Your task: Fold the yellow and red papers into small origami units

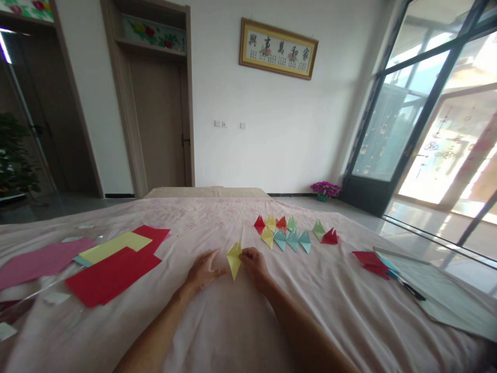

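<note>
1. Pinching a folded yellow paper [233, 261] by its right edge, the right hand [254, 265] narrows its fingers, probably to steady the piece while leaving its face uncovered.
2. The left hand [202, 269] spreads its fingers wide just beside the paper's left edge, perhaps to support it; I cannot tell whether they touch.
3. The paper sits between the hands, over the pink cloth [217, 331], its single point toward the person.
4. Beyond the right hand, folded paper pieces [292, 240] stand grouped, seemingly out of the way.
5. Flat red sheets [112, 277] lie leftward, apparently within reach.
</note>
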Demonstrator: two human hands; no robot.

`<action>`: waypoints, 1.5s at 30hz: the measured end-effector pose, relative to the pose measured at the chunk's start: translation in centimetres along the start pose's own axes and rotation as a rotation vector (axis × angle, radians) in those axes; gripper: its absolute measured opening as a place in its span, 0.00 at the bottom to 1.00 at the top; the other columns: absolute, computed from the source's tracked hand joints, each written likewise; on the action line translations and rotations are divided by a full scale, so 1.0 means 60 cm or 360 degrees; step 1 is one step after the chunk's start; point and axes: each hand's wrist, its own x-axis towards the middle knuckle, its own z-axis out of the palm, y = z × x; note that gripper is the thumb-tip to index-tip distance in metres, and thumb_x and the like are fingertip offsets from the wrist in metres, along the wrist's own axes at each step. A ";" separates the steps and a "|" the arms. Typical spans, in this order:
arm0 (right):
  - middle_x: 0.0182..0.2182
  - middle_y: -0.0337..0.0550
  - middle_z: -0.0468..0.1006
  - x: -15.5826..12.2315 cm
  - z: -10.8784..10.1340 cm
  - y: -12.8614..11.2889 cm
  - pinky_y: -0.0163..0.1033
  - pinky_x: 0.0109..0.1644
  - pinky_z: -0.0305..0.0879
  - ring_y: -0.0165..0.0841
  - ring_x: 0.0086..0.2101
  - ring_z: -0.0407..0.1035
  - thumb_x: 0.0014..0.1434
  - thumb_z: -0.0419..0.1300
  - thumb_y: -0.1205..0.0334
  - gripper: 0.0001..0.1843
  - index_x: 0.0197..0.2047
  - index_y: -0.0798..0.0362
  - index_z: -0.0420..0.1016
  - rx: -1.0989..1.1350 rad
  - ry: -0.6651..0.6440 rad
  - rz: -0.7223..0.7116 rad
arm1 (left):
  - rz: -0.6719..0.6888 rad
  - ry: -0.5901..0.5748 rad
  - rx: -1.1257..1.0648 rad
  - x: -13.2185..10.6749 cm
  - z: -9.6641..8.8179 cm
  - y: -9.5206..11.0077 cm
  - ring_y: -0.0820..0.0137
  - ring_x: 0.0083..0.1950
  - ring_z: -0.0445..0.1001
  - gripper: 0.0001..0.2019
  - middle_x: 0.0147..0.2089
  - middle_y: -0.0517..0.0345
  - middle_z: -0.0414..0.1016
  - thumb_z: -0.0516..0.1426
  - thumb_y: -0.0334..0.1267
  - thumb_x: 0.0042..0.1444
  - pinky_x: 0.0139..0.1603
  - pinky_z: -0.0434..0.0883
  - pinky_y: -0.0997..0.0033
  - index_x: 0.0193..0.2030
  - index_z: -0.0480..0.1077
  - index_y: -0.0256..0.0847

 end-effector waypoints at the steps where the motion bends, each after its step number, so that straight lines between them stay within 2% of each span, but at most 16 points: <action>1: 0.50 0.47 0.71 0.006 -0.006 0.004 0.48 0.47 0.70 0.38 0.45 0.70 0.64 0.57 0.56 0.17 0.53 0.55 0.68 0.0023 0.0001 0.0010 | -0.0013 0.0012 -0.0004 0.001 0.001 0.000 0.60 0.69 0.54 0.36 0.68 0.51 0.59 0.53 0.58 0.54 0.68 0.49 0.65 0.66 0.57 0.40; 9: 0.51 0.48 0.71 0.095 -0.089 0.039 0.48 0.47 0.70 0.38 0.45 0.70 0.63 0.58 0.57 0.18 0.54 0.55 0.68 0.0018 0.0036 0.0041 | -0.0072 0.0026 -0.0041 0.015 0.004 -0.002 0.62 0.67 0.58 0.29 0.66 0.57 0.63 0.56 0.54 0.53 0.68 0.51 0.67 0.60 0.66 0.44; 13: 0.51 0.48 0.71 0.085 -0.116 0.069 0.49 0.47 0.70 0.38 0.45 0.70 0.64 0.57 0.57 0.18 0.55 0.55 0.68 -0.0108 0.0162 0.0098 | -0.0081 0.0055 -0.0090 0.022 0.005 -0.006 0.63 0.65 0.61 0.25 0.64 0.57 0.66 0.57 0.51 0.53 0.66 0.54 0.68 0.56 0.70 0.45; 17: 0.48 0.46 0.73 0.033 -0.117 0.093 0.47 0.47 0.69 0.36 0.44 0.70 0.63 0.58 0.59 0.14 0.50 0.55 0.71 -0.0205 0.0213 0.0069 | -0.0119 0.0112 -0.0160 0.032 0.013 -0.009 0.64 0.62 0.65 0.20 0.61 0.57 0.69 0.61 0.43 0.50 0.64 0.58 0.69 0.52 0.73 0.45; 18: 0.44 0.45 0.75 0.022 -0.115 0.095 0.45 0.48 0.67 0.35 0.42 0.70 0.60 0.58 0.64 0.10 0.45 0.55 0.74 -0.0217 0.0226 0.0052 | -0.0142 0.0143 -0.0180 0.039 0.016 -0.008 0.64 0.60 0.67 0.18 0.60 0.56 0.70 0.61 0.41 0.51 0.63 0.60 0.69 0.50 0.74 0.44; 20: 0.39 0.43 0.76 0.009 -0.113 0.095 0.41 0.47 0.66 0.35 0.40 0.71 0.54 0.57 0.71 0.12 0.40 0.53 0.78 -0.0229 0.0243 0.0021 | -0.0185 0.0208 -0.0225 0.059 0.023 0.000 0.66 0.56 0.70 0.15 0.55 0.54 0.74 0.59 0.39 0.54 0.59 0.63 0.69 0.49 0.74 0.43; 23: 0.36 0.42 0.77 0.006 -0.114 0.088 0.38 0.44 0.65 0.34 0.37 0.71 0.49 0.53 0.73 0.17 0.38 0.52 0.79 -0.0222 0.0271 -0.0009 | -0.0178 0.0261 -0.0293 0.107 0.039 0.025 0.68 0.49 0.73 0.14 0.50 0.54 0.76 0.57 0.39 0.56 0.51 0.68 0.72 0.49 0.74 0.42; 26: 0.36 0.42 0.78 0.008 -0.118 0.082 0.37 0.44 0.65 0.34 0.37 0.71 0.48 0.53 0.72 0.17 0.36 0.51 0.79 -0.0211 0.0270 -0.0050 | -0.0128 0.0273 -0.0324 0.163 0.058 0.058 0.71 0.44 0.73 0.18 0.46 0.56 0.75 0.60 0.38 0.53 0.46 0.69 0.76 0.52 0.73 0.44; 29: 0.35 0.42 0.78 0.007 -0.119 0.081 0.37 0.43 0.65 0.34 0.36 0.71 0.48 0.53 0.72 0.17 0.36 0.50 0.79 -0.0204 0.0250 -0.0081 | -0.0114 0.0230 -0.0335 0.212 0.076 0.081 0.73 0.37 0.73 0.20 0.42 0.58 0.75 0.61 0.40 0.51 0.40 0.68 0.76 0.52 0.73 0.44; 31: 0.35 0.42 0.78 0.006 -0.119 0.081 0.36 0.42 0.65 0.34 0.36 0.72 0.48 0.53 0.72 0.17 0.36 0.50 0.79 -0.0197 0.0236 -0.0087 | -0.0104 0.0175 -0.0336 0.233 0.086 0.088 0.73 0.35 0.73 0.18 0.38 0.60 0.76 0.62 0.42 0.48 0.37 0.67 0.77 0.48 0.75 0.44; 37: 0.36 0.42 0.78 0.007 -0.119 0.082 0.37 0.43 0.65 0.34 0.37 0.72 0.48 0.52 0.71 0.17 0.35 0.49 0.79 -0.0173 0.0194 -0.0082 | -0.0088 0.0110 -0.0258 0.248 0.103 0.087 0.72 0.32 0.71 0.09 0.30 0.63 0.74 0.64 0.44 0.44 0.31 0.61 0.78 0.28 0.75 0.41; 41: 0.36 0.41 0.78 0.009 -0.119 0.083 0.36 0.41 0.64 0.34 0.36 0.72 0.48 0.52 0.72 0.17 0.36 0.48 0.79 -0.0171 0.0166 -0.0065 | -0.0086 0.0169 -0.0236 0.259 0.107 0.094 0.73 0.33 0.70 0.09 0.32 0.62 0.75 0.62 0.45 0.49 0.33 0.61 0.77 0.28 0.74 0.41; 45: 0.36 0.40 0.78 0.011 -0.117 0.083 0.36 0.40 0.64 0.34 0.36 0.71 0.47 0.52 0.72 0.18 0.36 0.47 0.79 -0.0169 0.0157 -0.0047 | -0.0078 0.0174 -0.0241 0.287 0.113 0.105 0.73 0.34 0.70 0.09 0.33 0.62 0.75 0.62 0.44 0.50 0.34 0.62 0.78 0.29 0.74 0.41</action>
